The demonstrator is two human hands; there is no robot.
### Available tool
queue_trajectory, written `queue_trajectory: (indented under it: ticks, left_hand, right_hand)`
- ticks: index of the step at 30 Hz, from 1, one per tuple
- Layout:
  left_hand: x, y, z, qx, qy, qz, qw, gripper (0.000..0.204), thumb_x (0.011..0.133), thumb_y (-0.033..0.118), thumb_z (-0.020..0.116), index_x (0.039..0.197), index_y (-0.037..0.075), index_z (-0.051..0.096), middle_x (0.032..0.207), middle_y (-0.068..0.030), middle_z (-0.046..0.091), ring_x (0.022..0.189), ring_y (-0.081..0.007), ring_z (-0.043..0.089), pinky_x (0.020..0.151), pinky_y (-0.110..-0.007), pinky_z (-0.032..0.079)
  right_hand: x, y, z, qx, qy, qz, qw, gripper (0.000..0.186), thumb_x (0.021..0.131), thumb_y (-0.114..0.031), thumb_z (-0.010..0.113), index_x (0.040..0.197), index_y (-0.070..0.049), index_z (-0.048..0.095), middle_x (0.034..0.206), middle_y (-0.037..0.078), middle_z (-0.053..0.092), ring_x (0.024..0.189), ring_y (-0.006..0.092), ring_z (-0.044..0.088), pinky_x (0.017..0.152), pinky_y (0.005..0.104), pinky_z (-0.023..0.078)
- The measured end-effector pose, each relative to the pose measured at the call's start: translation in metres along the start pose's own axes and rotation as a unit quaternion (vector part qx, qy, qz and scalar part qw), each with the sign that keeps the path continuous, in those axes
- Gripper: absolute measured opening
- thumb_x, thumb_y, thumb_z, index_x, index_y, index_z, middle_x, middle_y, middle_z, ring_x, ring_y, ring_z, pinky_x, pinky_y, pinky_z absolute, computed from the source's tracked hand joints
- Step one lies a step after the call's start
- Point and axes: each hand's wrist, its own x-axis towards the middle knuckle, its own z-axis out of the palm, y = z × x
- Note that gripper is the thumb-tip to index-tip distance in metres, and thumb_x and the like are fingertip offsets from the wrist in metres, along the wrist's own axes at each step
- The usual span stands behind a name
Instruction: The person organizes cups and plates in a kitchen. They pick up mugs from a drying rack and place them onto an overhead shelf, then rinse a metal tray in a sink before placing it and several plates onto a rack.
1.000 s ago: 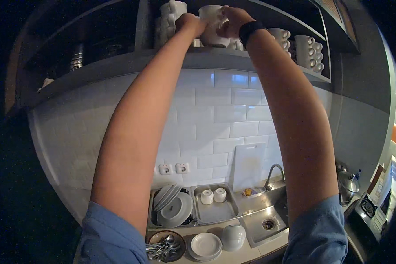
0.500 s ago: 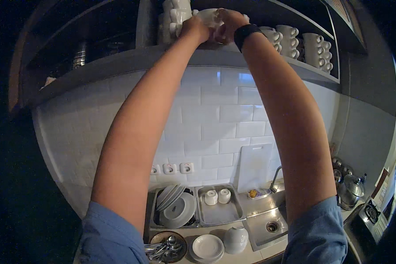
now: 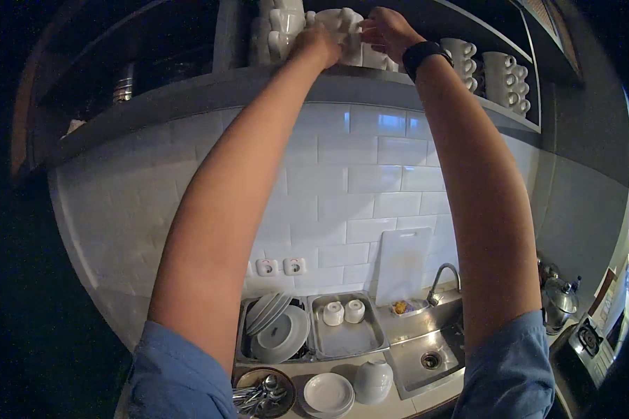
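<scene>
Both arms reach up to the shelf, where white cups are stacked in the middle. My left hand is at the left side of this group, its fingers curled against a white cup and partly hidden behind the hand. My right hand, with a dark band at the wrist, is just right of the same cups. Its fingers are apart, and nothing shows in its grasp. A taller stack of white cups stands left of my left hand.
More stacked mugs line the shelf's right part. Below are a drying tray with plates, a tray with two cups, a sink, a cutlery bowl, stacked plates, white bowls and a kettle.
My right hand has moved right, off the cups, and its fingers have opened. My left hand has shifted slightly right and stays at the cups. The middle cups are now more exposed.
</scene>
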Motion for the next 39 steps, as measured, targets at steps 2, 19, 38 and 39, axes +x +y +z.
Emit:
queue_trajectory:
  ticks: [2,19,38,39]
  left_hand:
    - [0.015,-0.015,-0.001,0.037,-0.02,-0.024,0.999,0.054,0.078,0.039,0.063,0.115,0.0,0.055,0.111,-0.0214,0.06,0.104,-0.0366,0.057,0.091,-0.042,0.045]
    - [-0.016,-0.007,-0.008,-0.026,0.072,0.027,0.997,0.033,0.079,0.019,0.061,0.11,0.009,0.06,0.111,-0.0165,0.061,0.104,-0.0334,0.058,0.09,-0.039,0.045]
    - [-0.029,-0.017,-0.019,-0.045,0.13,0.091,0.986,0.029,0.083,0.017,0.061,0.111,0.009,0.061,0.107,-0.0133,0.064,0.094,-0.0293,0.063,0.082,-0.035,0.049]
    - [-0.046,-0.029,-0.034,-0.244,0.063,0.111,0.962,0.043,0.085,0.021,0.059,0.125,0.011,0.046,0.123,-0.013,0.05,0.112,-0.0286,0.048,0.094,-0.035,0.038]
  right_hand:
    - [-0.006,-0.01,0.011,-0.122,0.001,-0.062,0.991,0.013,0.081,-0.016,0.056,0.087,-0.007,0.048,0.079,0.006,0.049,0.068,0.0203,0.05,0.057,0.039,0.042]
    - [-0.006,0.017,0.022,-0.454,0.062,-0.374,0.806,0.028,0.069,-0.014,0.071,0.085,-0.002,0.052,0.081,0.019,0.054,0.078,0.0373,0.054,0.069,0.0436,0.043]
    - [-0.01,0.009,0.024,-0.22,0.086,-0.203,0.95,0.022,0.083,-0.017,0.053,0.078,0.003,0.056,0.068,0.017,0.055,0.065,0.0292,0.055,0.06,0.0419,0.041]
    - [-0.034,-0.015,0.048,-0.198,0.154,-0.195,0.948,0.024,0.084,-0.019,0.051,0.079,0.005,0.057,0.066,0.014,0.055,0.064,0.0249,0.054,0.061,0.0382,0.042]
